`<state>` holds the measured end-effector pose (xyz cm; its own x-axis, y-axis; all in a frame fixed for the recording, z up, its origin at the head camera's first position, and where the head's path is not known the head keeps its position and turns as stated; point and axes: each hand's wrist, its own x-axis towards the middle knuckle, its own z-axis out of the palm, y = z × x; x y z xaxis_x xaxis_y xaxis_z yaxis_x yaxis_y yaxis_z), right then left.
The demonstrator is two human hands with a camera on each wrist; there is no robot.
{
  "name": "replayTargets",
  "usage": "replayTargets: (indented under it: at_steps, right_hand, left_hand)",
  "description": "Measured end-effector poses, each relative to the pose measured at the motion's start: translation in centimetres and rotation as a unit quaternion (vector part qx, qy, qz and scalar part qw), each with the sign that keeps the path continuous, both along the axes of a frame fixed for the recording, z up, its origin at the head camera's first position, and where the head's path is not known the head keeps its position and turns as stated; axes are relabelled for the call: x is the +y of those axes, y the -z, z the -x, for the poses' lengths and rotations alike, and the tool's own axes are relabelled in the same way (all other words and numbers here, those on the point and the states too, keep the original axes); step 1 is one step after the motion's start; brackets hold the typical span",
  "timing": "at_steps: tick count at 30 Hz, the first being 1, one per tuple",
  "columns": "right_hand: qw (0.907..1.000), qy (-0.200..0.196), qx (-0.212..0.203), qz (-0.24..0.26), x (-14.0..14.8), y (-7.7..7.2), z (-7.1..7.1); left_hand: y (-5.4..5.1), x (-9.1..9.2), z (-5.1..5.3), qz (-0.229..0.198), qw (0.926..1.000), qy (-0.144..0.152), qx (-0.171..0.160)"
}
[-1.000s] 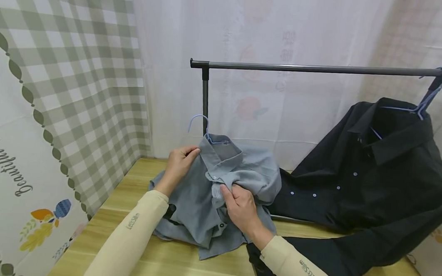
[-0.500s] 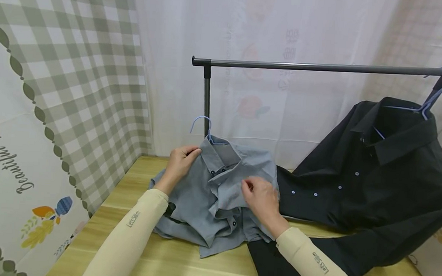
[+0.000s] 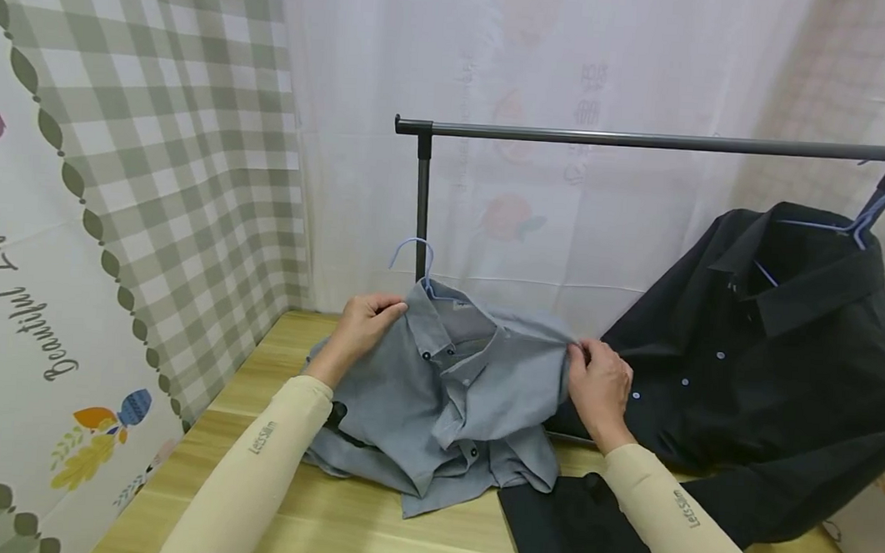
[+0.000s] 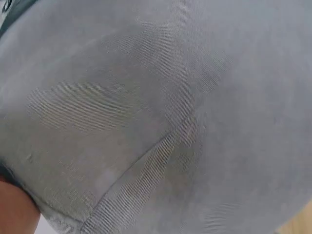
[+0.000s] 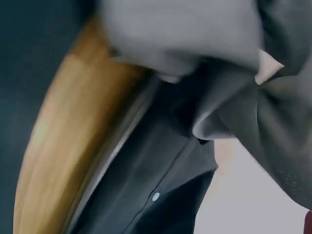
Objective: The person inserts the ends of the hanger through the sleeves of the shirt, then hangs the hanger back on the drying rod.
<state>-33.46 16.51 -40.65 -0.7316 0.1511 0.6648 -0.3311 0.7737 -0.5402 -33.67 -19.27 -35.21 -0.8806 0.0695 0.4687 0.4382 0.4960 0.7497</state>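
A grey-blue button shirt (image 3: pixel 390 407) lies bunched on the table, its collar raised. Out of the neck opening rises the hook of a light blue hanger (image 3: pixel 430 263); the rest of that hanger is mostly hidden in the cloth. My left hand (image 3: pixel 360 331) pinches the shirt at its left shoulder beside the collar. At the right shoulder my right hand (image 3: pixel 602 385) pinches the cloth and holds it stretched outward. Grey fabric (image 4: pixel 146 107) fills the left wrist view. In the right wrist view, grey cloth (image 5: pixel 180 29) hangs over the black shirt.
A black shirt (image 3: pixel 798 379) hangs from a blue hanger (image 3: pixel 878 195) at the right end of a dark metal rail (image 3: pixel 645 141). Its sleeve (image 3: pixel 572 525) lies across the wooden table (image 3: pixel 324 521). The rail's upright (image 3: pixel 422 200) stands behind the grey shirt.
My right hand has released the shirt front, moved right and taken hold of the right shoulder, spreading the cloth. The left hand keeps its pinch beside the collar.
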Motion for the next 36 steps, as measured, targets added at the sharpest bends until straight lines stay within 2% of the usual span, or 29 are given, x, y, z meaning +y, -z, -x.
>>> replayTargets:
  at_steps: [3, 6, 8, 11, 14, 19, 22, 25, 27, 29, 30, 32, 36]
  right_hand:
    - [0.9996, -0.011, -0.003, 0.027, 0.7, -0.6, 0.3]
    - [0.9969, -0.071, 0.024, -0.024, 0.7, -0.8, 0.4]
    - [0.9872, -0.126, 0.059, -0.079, 0.4, -0.8, 0.4]
    - [0.9657, -0.183, 0.106, -0.15, -0.1, -0.5, 0.4]
    - [0.956, -0.193, 0.115, -0.189, -0.3, -0.2, 0.3]
    - [0.9534, -0.196, 0.107, -0.203, -0.3, -0.1, 0.0]
    - [0.9577, -0.218, 0.076, -0.172, -0.4, -0.4, -0.3]
    - [0.9611, -0.253, -0.02, -0.109, -0.6, -1.0, -0.5]
    - [0.9551, -0.274, -0.097, -0.057, -0.8, -1.6, -0.6]
    - [0.9457, -0.285, -0.153, -0.028, -1.2, -2.1, -0.8]
    - [0.9418, -0.29, -0.168, -0.025, -1.5, -2.3, -0.9]
    - [0.9406, -0.289, -0.176, -0.034, -2.0, -2.6, -1.1]
    - [0.9526, -0.258, -0.15, -0.058, -2.5, -2.9, -1.1]
  left_hand:
    - [0.1, -0.2, 0.0, 0.029, 0.999, 0.03, -0.018]
    - [0.2, -0.2, -0.1, 0.039, 0.9971, 0.052, -0.04]
    - [0.2, -0.2, -0.1, 0.029, 0.9966, 0.059, -0.051]
    - [0.2, -0.2, -0.3, 0.006, 0.996, 0.065, -0.062]
    - [0.1, -0.3, -0.5, -0.004, 0.9954, 0.071, -0.065]
    - [0.1, -0.5, -0.6, 0.001, 0.995, 0.076, -0.065]
    - [0.2, -0.6, -0.5, 0.01, 0.9947, 0.08, -0.063]
    - [0.3, -0.5, -0.5, 0.015, 0.9949, 0.079, -0.062]
    - [0.4, -0.4, -0.6, 0.015, 0.9946, 0.079, -0.066]
    - [0.5, -0.1, -0.8, 0.021, 0.9938, 0.088, -0.065]
    - [0.1, 0.3, -1.3, 0.024, 0.9928, 0.093, -0.072]
    - [0.3, 0.8, -1.5, 0.025, 0.9915, 0.097, -0.083]
    - [0.6, 1.2, -1.6, 0.017, 0.9911, 0.103, -0.082]
